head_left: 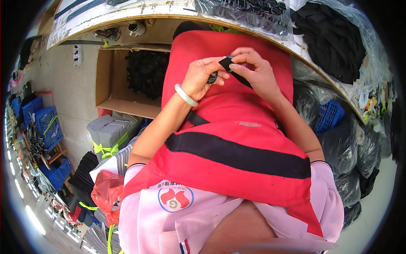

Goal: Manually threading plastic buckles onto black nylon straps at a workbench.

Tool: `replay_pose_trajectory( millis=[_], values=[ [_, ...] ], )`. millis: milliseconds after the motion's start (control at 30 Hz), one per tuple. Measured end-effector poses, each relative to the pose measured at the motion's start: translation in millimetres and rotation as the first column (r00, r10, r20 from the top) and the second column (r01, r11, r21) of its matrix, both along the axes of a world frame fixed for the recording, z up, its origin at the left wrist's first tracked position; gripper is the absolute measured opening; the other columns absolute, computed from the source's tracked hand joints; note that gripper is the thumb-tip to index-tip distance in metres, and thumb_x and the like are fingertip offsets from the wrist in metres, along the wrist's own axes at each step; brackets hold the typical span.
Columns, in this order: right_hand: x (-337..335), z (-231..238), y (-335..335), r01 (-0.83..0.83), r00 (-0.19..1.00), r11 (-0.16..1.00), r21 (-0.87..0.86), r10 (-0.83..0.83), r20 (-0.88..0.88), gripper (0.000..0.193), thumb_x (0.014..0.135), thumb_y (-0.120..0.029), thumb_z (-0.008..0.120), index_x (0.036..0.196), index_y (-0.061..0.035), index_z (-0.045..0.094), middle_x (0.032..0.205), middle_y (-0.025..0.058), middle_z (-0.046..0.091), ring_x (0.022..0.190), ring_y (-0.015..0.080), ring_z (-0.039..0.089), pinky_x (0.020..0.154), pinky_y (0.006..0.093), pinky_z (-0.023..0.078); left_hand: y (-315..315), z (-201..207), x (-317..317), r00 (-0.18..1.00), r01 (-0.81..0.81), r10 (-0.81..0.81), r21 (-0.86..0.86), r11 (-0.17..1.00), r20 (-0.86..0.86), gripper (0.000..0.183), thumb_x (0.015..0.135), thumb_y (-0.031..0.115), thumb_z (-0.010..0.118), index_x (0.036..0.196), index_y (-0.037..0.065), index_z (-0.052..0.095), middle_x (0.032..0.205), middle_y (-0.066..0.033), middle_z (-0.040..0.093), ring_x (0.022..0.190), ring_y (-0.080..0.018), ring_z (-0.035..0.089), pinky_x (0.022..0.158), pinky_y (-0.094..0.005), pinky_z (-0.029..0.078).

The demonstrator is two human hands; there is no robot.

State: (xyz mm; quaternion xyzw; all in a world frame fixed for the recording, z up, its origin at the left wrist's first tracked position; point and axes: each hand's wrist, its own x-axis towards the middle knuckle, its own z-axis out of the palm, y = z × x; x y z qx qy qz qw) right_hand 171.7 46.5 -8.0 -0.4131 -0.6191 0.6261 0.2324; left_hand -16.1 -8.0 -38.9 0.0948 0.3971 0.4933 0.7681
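Note:
Above the lap of my red apron (237, 114), both hands meet on a short black webbing strap (227, 63). My left hand (201, 76), with a pale bangle on its wrist, is closed on the strap's end between thumb and index finger. A small black plastic buckle (212, 77) sits in the curled fingers of that hand. My right hand (254, 70) pinches the strap from the other side, thumb against it. More of the black strap runs below the right thumb, partly hidden by the hand. Whether the buckle is joined to the strap I cannot tell.
Beyond my knees, a worktable (177, 10) carries plastic buckles (253, 8) and a heap of black straps (330, 42). A cardboard box (127, 106) of black pieces stands left, near bundled grey sheets (109, 127). Dark plastic bags (340, 144) and a blue basket (329, 115) lie right.

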Motion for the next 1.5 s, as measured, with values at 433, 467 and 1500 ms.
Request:
replay_pose_trajectory(
  millis=[433, 467, 1500],
  values=[
    [0.5, 31.1, -4.2, 0.121, 0.992, 0.943, -0.309, -0.123, 0.011, 0.014, 0.090, -0.012, 0.065, 0.084, -0.0011, 0.058, 0.072, 0.0037, 0.061, 0.054, 0.0076, 0.057, 0.046, 0.0229, 0.049, -2.8, 22.7, 20.4, 0.843, -0.177, 0.306, 0.309, 0.934, -0.442, 0.020, 0.090, 0.009, 0.067, 0.104, -0.005, 0.068, 0.084, -0.0106, 0.070, 0.059, -0.0117, 0.063, 0.042, -0.0208, 0.045],
    [-0.5, 29.8, -4.5, 0.127, 0.991, 0.943, -0.309, -0.130, 0.011, 0.014, 0.090, -0.012, 0.065, 0.084, -0.0011, 0.058, 0.072, 0.0037, 0.061, 0.054, 0.0076, 0.057, 0.046, 0.0229, 0.049, -3.4, 22.8, 20.6, 0.846, -0.171, 0.300, 0.309, 0.936, -0.441, 0.020, 0.090, 0.009, 0.067, 0.104, -0.005, 0.068, 0.084, -0.0106, 0.070, 0.059, -0.0117, 0.063, 0.042, -0.0208, 0.045],
    [10.4, 36.5, 6.6, -0.091, 0.994, 0.937, -0.338, 0.068, -0.080, 0.020, 0.089, -0.021, 0.069, 0.095, -0.0025, 0.068, 0.073, 0.0004, 0.063, 0.059, 0.0068, 0.059, 0.051, 0.0214, 0.047, -28.8, 36.1, 2.6, 0.688, 0.172, 0.335, 0.593, 0.787, -0.644, 0.019, 0.083, -0.009, 0.065, 0.098, 0.000, 0.072, 0.098, -0.0055, 0.063, 0.056, -0.0039, 0.052, 0.047, -0.0181, 0.040]
  ],
)
